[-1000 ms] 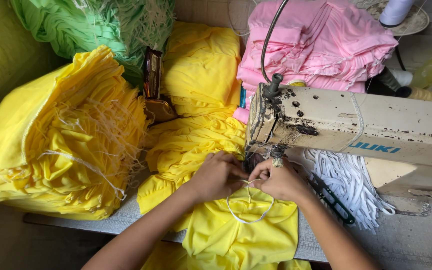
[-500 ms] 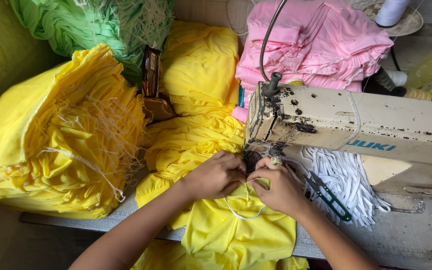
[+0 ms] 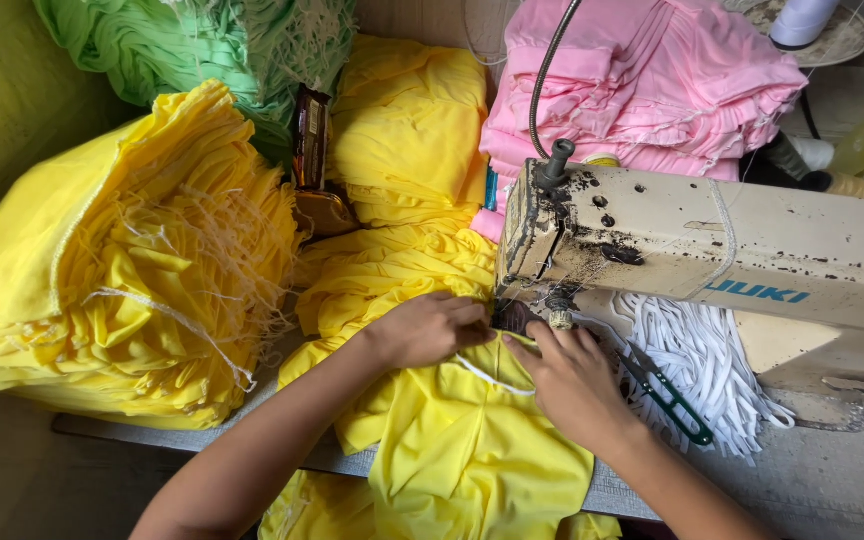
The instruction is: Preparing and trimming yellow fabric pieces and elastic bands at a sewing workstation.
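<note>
**stitchfan:** So what are the hands doing here?

**threadhead:** Both forearms come in from the bottom edge and meet near the middle, right under the head of the sewing machine. The left hand lies palm down, knuckles up, with its fingers curled toward 3 o'clock and pressed flat on the yellow cloth. Its grip looks pressed together on the fabric's edge, not spread. The right hand angles in from 5 o'clock, fingers pointing to 11 o'clock, toward the needle area.

**stitchfan:** And the right grip?

**threadhead:** Its fingertips are bunched close together just below the machine's foot. Whether they pinch the cloth or the white cord I can't tell, since the tips run into the dark spot there. The cord curves across the cloth between the two hands, touching the fabric.

**stitchfan:** Where's the cloth relative to all that?

**threadhead:** Right under both hands, on the counter, and it hangs off the near edge at 6 o'clock. Its top edge sits at the needle.

**stitchfan:** Other stuff around?

**threadhead:** Green-handled snips just beside the right hand at 3 o'clock, on a bundle of white cords. A big yellow stack at 9 o'clock, a pink pile at 1 o'clock, and green fabric at 11 o'clock.
</note>
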